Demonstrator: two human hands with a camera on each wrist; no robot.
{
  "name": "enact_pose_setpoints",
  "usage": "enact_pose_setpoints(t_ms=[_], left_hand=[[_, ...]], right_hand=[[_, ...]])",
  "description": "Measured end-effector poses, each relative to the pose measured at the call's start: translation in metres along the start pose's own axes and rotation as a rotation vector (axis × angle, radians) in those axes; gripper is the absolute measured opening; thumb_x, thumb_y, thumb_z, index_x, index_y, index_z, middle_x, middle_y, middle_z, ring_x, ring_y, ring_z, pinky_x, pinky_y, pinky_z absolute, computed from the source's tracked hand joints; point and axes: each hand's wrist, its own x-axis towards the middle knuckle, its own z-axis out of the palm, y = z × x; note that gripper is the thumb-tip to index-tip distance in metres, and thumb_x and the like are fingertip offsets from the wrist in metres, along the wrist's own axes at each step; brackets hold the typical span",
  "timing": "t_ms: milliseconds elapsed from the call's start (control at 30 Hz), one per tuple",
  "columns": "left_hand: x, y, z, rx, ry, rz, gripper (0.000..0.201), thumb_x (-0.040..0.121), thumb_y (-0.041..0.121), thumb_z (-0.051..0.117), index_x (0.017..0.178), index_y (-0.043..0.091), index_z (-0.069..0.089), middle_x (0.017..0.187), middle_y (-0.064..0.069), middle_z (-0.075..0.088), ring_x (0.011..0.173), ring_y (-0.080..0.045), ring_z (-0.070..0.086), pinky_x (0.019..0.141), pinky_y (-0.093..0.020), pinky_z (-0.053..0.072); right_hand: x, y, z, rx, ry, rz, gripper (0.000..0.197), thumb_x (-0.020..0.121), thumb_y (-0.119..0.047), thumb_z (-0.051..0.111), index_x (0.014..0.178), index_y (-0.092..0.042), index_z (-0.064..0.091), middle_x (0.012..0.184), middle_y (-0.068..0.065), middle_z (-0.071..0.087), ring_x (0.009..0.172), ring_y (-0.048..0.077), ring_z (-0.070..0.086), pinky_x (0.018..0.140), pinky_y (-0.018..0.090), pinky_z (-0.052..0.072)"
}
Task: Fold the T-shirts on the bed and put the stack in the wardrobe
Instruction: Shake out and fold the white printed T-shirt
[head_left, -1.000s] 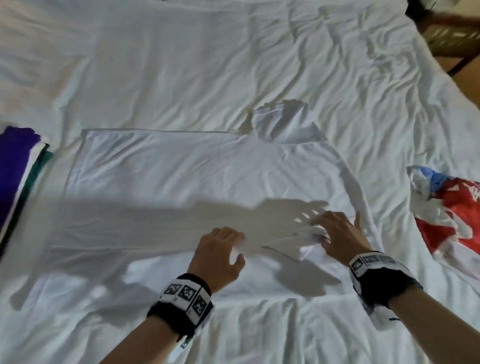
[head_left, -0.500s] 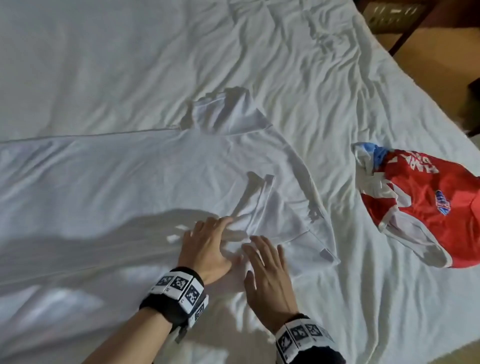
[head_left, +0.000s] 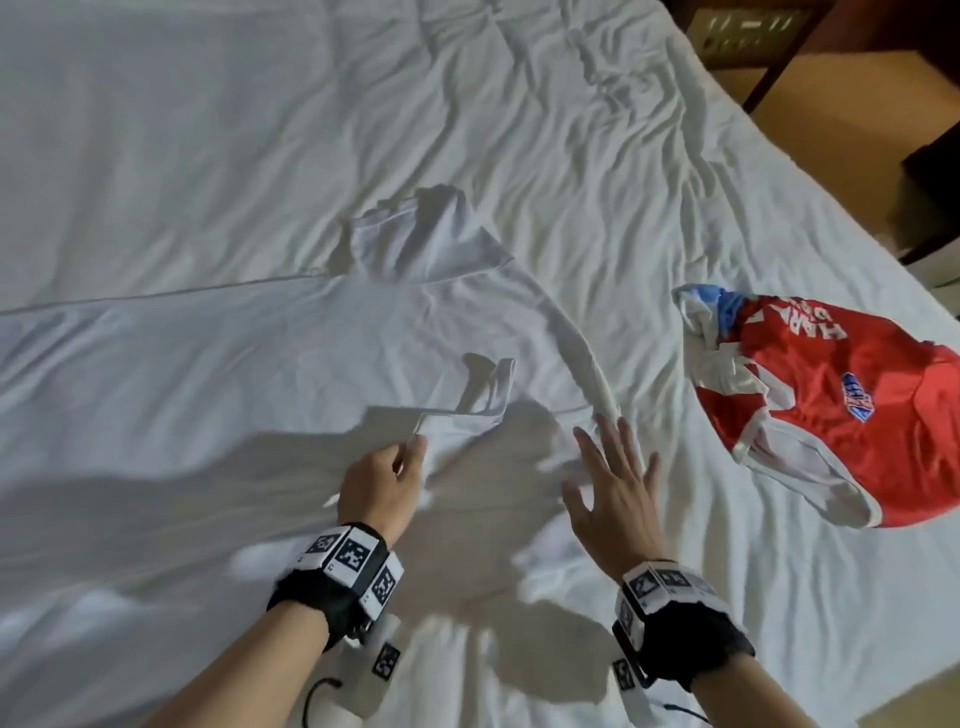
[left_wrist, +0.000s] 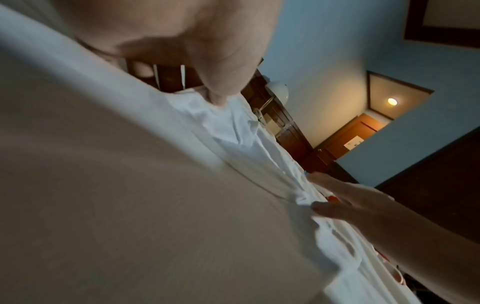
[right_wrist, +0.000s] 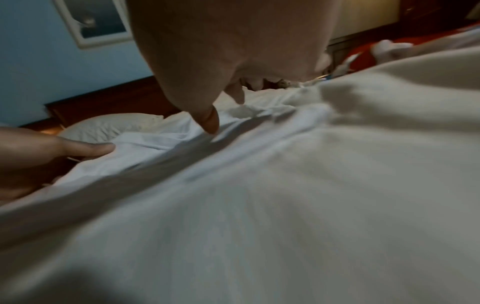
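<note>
A white T-shirt (head_left: 234, 374) lies spread flat on the white bed sheet (head_left: 260, 130), its far sleeve (head_left: 431, 244) sticking out towards the back. The near sleeve (head_left: 483, 400) is folded in over the body. My left hand (head_left: 413, 447) pinches that sleeve's edge between thumb and fingers; the left wrist view shows the fingers (left_wrist: 221, 96) on white cloth. My right hand (head_left: 613, 457) is flat with fingers spread, low over the shirt's near shoulder, and a fingertip (right_wrist: 210, 125) meets the cloth. A crumpled red and white T-shirt (head_left: 857, 415) lies to the right.
The bed's right edge (head_left: 883, 249) runs diagonally, with wooden floor and dark wooden furniture (head_left: 753, 36) beyond it. A pillow (right_wrist: 109, 127) shows at the head of the bed in the right wrist view. Wrinkled bare sheet fills the back.
Both hands lay flat together on the folded sleeve. Now my left hand pinches the sleeve's edge, and my right hand has moved off to the right with fingers spread. The view has shifted right.
</note>
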Motion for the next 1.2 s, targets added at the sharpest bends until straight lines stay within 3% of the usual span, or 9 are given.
enact_pose_setpoints(t_ms=[133,267,333,467,633,800,1033,1133,1200], left_hand=[[0.009,-0.001,-0.008,-0.031,0.022,-0.028,0.04,0.096,0.038,0.054,0.065,0.013,0.056,0.079,-0.017,0.067,0.082,-0.038,0.061,0.063,-0.031,0.034],[0.016,0.0,-0.012,-0.105,-0.006,-0.023,0.042,0.077,0.063,0.064,0.079,0.021,0.069,0.077,0.005,0.071,0.08,-0.019,0.066,0.071,-0.028,0.047],[0.019,0.003,-0.012,-0.056,-0.035,0.018,0.031,0.075,0.056,0.074,0.077,0.026,0.066,0.072,0.015,0.068,0.072,-0.007,0.065,0.071,-0.025,0.05],[0.027,0.004,-0.014,-0.095,0.056,-0.015,0.011,0.08,0.031,0.073,0.074,0.025,0.067,0.069,0.009,0.068,0.074,-0.015,0.068,0.073,-0.025,0.05],[0.032,-0.004,-0.013,-0.37,0.091,-0.065,0.009,0.081,0.023,0.071,0.077,0.023,0.064,0.08,0.001,0.073,0.059,-0.024,0.059,0.063,-0.039,0.05],[0.018,-0.004,-0.022,-0.536,0.09,0.014,0.015,0.082,0.013,0.073,0.08,0.027,0.07,0.077,0.006,0.073,0.072,-0.01,0.067,0.078,-0.033,0.055],[-0.033,-0.017,-0.028,-0.361,0.074,0.445,0.013,0.079,0.015,0.061,0.081,0.023,0.071,0.086,0.013,0.072,0.093,-0.007,0.066,0.086,-0.028,0.05],[-0.047,-0.032,-0.023,-0.098,0.016,0.655,0.016,0.071,0.017,0.059,0.08,0.023,0.07,0.104,0.013,0.07,0.114,-0.011,0.058,0.101,-0.046,0.043],[-0.056,-0.039,-0.021,0.084,-0.045,0.65,0.036,0.061,0.02,0.063,0.096,0.028,0.07,0.133,0.01,0.057,0.137,-0.017,0.04,0.115,-0.058,0.02]], right_hand=[[0.066,-0.036,0.002,0.168,-0.015,-0.105,0.057,0.086,-0.005,0.053,0.142,-0.012,0.044,0.148,0.006,0.042,0.134,0.028,0.04,0.11,0.034,0.029],[0.117,-0.059,0.008,0.017,-0.157,-0.212,0.082,0.077,0.007,0.047,0.15,-0.026,0.029,0.155,-0.002,0.028,0.131,0.027,0.034,0.098,0.044,0.038],[0.134,-0.065,0.006,-0.102,-0.232,-0.213,0.075,0.083,-0.001,0.05,0.147,-0.034,0.032,0.151,-0.005,0.033,0.13,0.023,0.033,0.095,0.044,0.037],[0.155,-0.069,0.001,0.008,-0.214,-0.138,0.024,0.09,-0.032,0.058,0.111,-0.025,0.067,0.119,0.002,0.056,0.116,0.026,0.045,0.093,0.048,0.042],[0.165,-0.07,-0.003,0.27,-0.152,0.019,0.028,0.081,-0.036,0.068,0.065,-0.017,0.054,0.07,0.002,0.058,0.072,0.023,0.056,0.067,0.033,0.046],[0.127,-0.068,-0.025,0.601,-0.074,-0.002,0.01,0.087,-0.01,0.066,0.094,-0.011,0.073,0.084,-0.001,0.07,0.071,0.004,0.063,0.064,0.005,0.041],[0.028,-0.013,-0.03,0.63,0.011,0.002,0.024,0.081,-0.003,0.069,0.082,-0.026,0.075,0.088,-0.014,0.073,0.088,0.004,0.066,0.084,0.027,0.05],[-0.012,-0.003,-0.019,0.395,0.076,-0.09,0.022,0.074,-0.013,0.062,0.079,-0.033,0.072,0.093,-0.018,0.07,0.092,0.007,0.064,0.086,0.036,0.05],[-0.031,-0.005,-0.01,0.163,0.104,-0.134,0.034,0.062,-0.023,0.052,0.09,-0.033,0.068,0.115,-0.015,0.064,0.11,0.016,0.056,0.093,0.045,0.045]])
